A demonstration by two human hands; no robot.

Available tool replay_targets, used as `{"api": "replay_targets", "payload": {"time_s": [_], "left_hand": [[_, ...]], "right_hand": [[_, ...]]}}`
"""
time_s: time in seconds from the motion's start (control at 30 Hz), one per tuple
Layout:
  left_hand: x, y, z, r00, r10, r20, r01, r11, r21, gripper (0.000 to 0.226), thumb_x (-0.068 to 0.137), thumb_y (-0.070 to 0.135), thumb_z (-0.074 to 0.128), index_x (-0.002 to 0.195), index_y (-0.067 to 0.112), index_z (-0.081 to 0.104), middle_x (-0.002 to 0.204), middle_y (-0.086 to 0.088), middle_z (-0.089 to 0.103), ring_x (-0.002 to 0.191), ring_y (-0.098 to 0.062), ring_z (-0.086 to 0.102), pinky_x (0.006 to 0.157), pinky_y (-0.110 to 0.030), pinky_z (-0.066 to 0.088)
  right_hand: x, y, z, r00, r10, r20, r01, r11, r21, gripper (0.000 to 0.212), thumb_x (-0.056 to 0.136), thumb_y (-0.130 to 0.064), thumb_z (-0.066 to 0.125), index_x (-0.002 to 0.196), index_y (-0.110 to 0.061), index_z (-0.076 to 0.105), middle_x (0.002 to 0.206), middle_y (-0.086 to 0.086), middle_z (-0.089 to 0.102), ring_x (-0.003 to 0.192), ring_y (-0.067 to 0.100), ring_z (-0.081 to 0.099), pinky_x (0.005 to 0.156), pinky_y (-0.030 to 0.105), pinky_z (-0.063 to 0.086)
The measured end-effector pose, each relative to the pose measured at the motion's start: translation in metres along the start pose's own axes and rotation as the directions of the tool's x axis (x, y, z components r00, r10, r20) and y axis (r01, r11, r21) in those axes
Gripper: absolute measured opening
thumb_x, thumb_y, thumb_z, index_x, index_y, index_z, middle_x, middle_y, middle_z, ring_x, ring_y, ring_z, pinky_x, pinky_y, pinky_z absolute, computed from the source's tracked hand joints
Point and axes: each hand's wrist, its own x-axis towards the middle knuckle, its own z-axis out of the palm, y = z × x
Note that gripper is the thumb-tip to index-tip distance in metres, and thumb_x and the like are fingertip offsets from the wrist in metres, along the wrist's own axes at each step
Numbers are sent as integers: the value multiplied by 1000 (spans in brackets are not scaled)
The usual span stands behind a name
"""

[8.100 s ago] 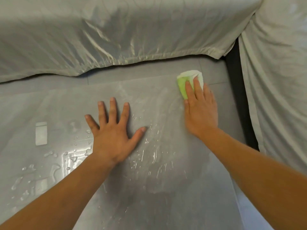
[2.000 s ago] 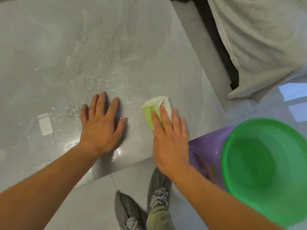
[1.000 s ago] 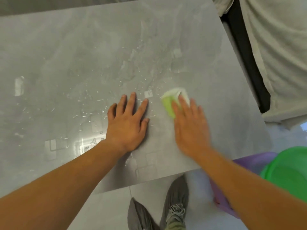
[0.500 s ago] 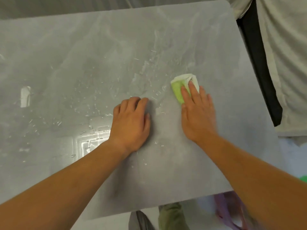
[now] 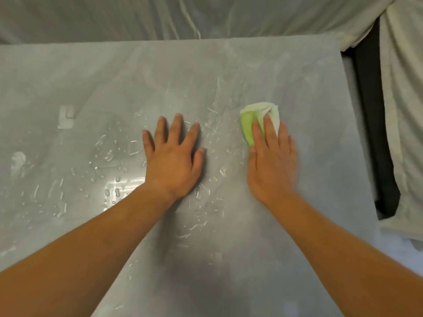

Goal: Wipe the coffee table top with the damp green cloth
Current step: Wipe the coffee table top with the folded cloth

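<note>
Head view: green cloth (image 5: 248, 126), a folded wad with its long axis running away from me, on the bench (image 5: 297, 76) right of centre, pinned under my right hand (image 5: 271, 165), fingers (image 5: 269, 129) straight and close together. Beside it my left hand (image 5: 174, 161) lies flat, fingers spread. Standing droplets (image 5: 109, 156) lie leftward, beyond that hand.

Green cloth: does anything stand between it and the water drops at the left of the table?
Yes. The left hand lies flat on the grey table top, between the folded green cloth under the right hand and the water drops farther left. Some drops lie right beside the cloth, unblocked.
</note>
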Motion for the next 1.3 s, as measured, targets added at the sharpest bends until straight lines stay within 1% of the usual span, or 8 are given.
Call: {"api": "replay_targets", "payload": {"time_s": [0.17,0.33,0.47,0.57,0.73,0.97,1.17,1.3], "left_hand": [[-1,5,-6,999,-18,33,17,1000,12,57,99,47,23,154,31,26,163,-10,18,149,-41,6,115,-65,8],[2,8,-12,998,-43,53,44,999,-13,55,99,47,24,151,31,33,161,-11,24,148,-41,11,116,-64,8],[9,11,-23,997,-65,29,66,997,-41,48,96,44,31,137,29,49,150,-10,39,139,-43,28,109,-66,23],[20,9,-29,997,-73,-4,72,996,-58,45,95,45,34,132,26,49,145,-10,42,135,-39,33,109,-67,21],[59,-12,-32,997,-79,-21,78,997,-25,60,97,56,23,152,30,23,164,-11,9,150,-38,0,116,-62,-3],[89,-29,-38,996,-62,66,62,998,4,59,98,55,21,153,32,20,165,-10,10,149,-40,4,118,-60,8],[89,-33,-40,998,-46,49,44,998,41,62,96,55,16,153,32,24,164,-8,16,148,-39,11,116,-59,13],[86,-35,-37,999,-30,43,29,999,22,64,96,57,16,154,32,20,165,-5,12,149,-36,7,117,-57,11]], "right_hand": [[-27,22,-6,966,-236,109,240,970,-29,59,99,-25,34,157,-25,24,168,-2,12,154,32,10,124,49,12],[54,0,-15,999,-11,42,11,1000,8,60,101,-28,32,159,-25,16,169,0,6,154,34,4,125,47,8],[0,-8,-6,958,-272,92,277,960,-44,66,94,-24,42,157,-23,22,168,3,10,153,37,9,122,53,17],[-3,6,-9,922,-364,134,367,930,4,65,94,-21,44,156,-25,27,168,0,14,154,34,12,122,53,18],[95,7,-24,998,-15,58,14,1000,8,61,99,-23,33,158,-25,18,169,1,6,154,34,7,125,48,9],[56,11,-21,938,-316,142,322,946,-23,61,95,-19,37,156,-24,28,167,-1,15,154,33,13,124,51,12],[142,-22,-21,999,29,32,-30,1000,9,62,99,-23,33,158,-28,15,169,-3,5,154,30,3,125,47,2],[99,-29,-13,956,-280,93,285,957,-47,63,95,-24,30,157,-27,23,168,-2,13,154,33,10,124,51,9]]}}
